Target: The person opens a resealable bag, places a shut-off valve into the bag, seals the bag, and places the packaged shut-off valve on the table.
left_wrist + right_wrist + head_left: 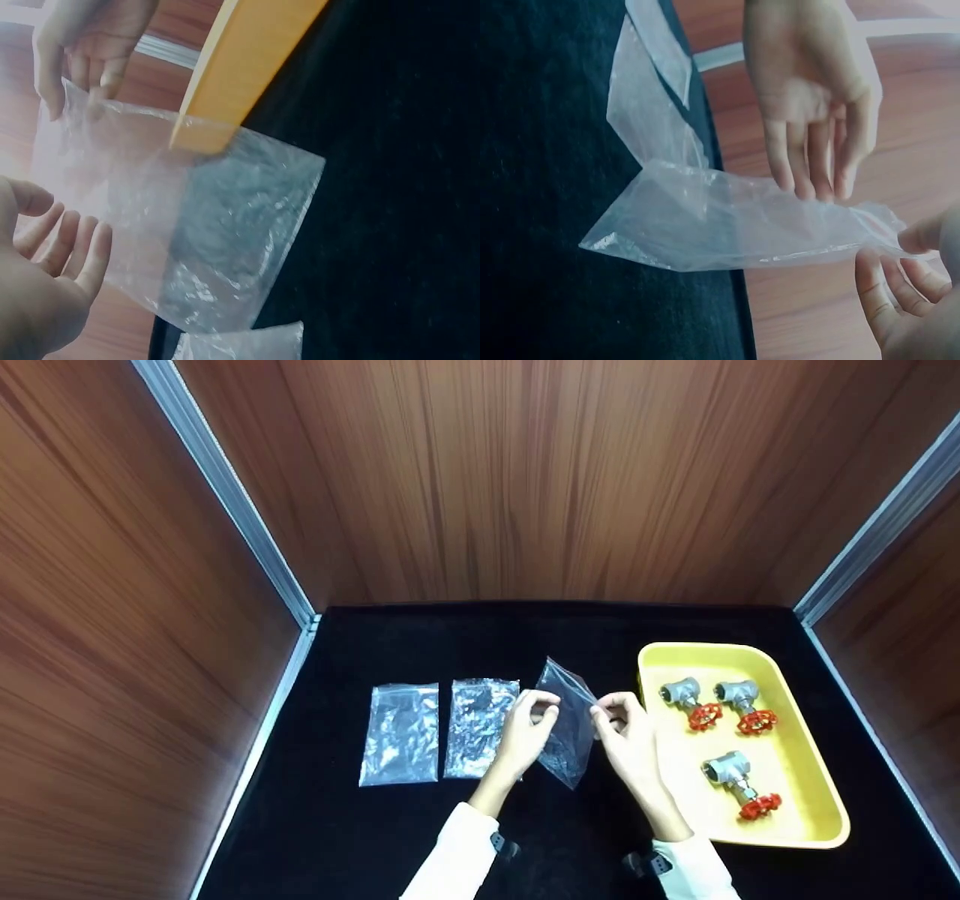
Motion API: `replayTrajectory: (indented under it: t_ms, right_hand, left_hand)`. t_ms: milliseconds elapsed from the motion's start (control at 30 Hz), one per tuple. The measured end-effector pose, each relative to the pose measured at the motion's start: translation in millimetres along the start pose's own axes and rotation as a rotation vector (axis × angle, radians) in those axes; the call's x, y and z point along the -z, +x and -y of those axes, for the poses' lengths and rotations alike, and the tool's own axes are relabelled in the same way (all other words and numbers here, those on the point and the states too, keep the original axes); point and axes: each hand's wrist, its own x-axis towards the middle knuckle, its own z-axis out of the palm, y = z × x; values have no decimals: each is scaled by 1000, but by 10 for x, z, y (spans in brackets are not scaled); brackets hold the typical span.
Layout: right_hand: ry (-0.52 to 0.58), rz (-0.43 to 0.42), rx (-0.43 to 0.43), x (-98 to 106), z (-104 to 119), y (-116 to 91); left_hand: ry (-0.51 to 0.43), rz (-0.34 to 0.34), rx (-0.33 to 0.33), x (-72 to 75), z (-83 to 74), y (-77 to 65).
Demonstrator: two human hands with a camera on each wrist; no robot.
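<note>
A clear plastic bag (568, 739) hangs between the two hands above the black cloth, one corner angled downward. My right hand (630, 739) pinches its upper edge near a corner between thumb and fingers, as the right wrist view also shows. On the other side is my left hand (525, 731), its fingers loosely bent and the thumb apart from them. In the right wrist view the left fingertips (802, 184) are right at the bag's side. Two more clear bags lie flat to the left: one far left (400, 739), another (476, 727) partly behind the left hand.
A yellow tray (814, 802) stands on the right. Inside are three metal valves with red handwheels: one at back left (681, 691), another at back right (739, 695), the third nearer (727, 769). Wood-grain panels (480, 487) with metal edging enclose the black cloth surface (300, 810).
</note>
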Motion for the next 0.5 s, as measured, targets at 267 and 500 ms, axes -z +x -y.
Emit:
replayTrajectory:
  t_ms: [267,500]
  right_hand:
    - [-74,44,85,-42,-110,-46]
    - [-99,62,140,-61,131,-96]
  left_hand:
    - [-166,77,63,-66,-111,1]
    - [-208,96,99,-70,-177,20]
